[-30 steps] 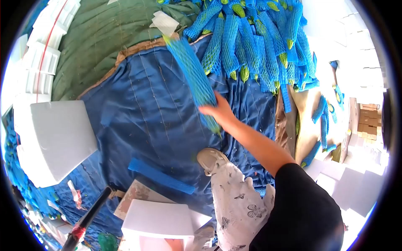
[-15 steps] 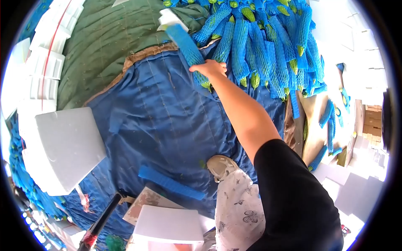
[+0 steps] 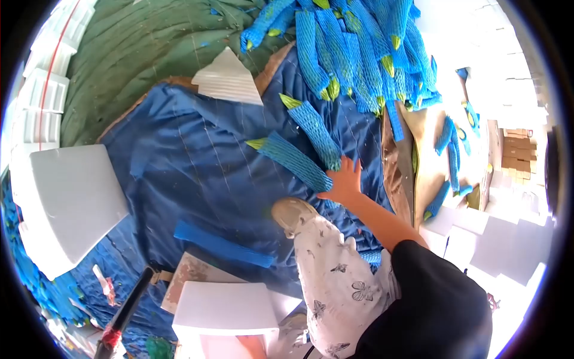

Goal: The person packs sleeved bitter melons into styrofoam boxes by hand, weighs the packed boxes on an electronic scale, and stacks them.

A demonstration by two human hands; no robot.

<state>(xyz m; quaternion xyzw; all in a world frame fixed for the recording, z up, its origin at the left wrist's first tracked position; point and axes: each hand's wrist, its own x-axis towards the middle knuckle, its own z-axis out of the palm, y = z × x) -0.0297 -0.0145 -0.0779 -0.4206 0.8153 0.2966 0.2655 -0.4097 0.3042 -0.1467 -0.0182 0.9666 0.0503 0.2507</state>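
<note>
My right hand (image 3: 345, 182) has its fingers spread at the lower right ends of two green gourds in blue foam netting. The lower netted gourd (image 3: 293, 161) ends between my thumb and fingers; the upper netted gourd (image 3: 314, 131) reaches my fingertips. Both lie on the dark blue quilt (image 3: 203, 143), green tips toward the upper left. At the bottom, a small part of my left hand (image 3: 252, 346) shows in the opening of a white foam box (image 3: 227, 305); its fingers are hidden.
A pile of netted gourds (image 3: 353, 54) is at the top. A white foam block (image 3: 75, 200) stands left; a torn foam piece (image 3: 227, 78) lies above centre. An empty blue net (image 3: 224, 244), a black pole (image 3: 128, 311) and my shoe (image 3: 293, 215) are lower down.
My right hand has moved from near the pile down and right, and its fingers have spread. Two netted gourds now lie apart on the quilt; the torn foam piece is more exposed.
</note>
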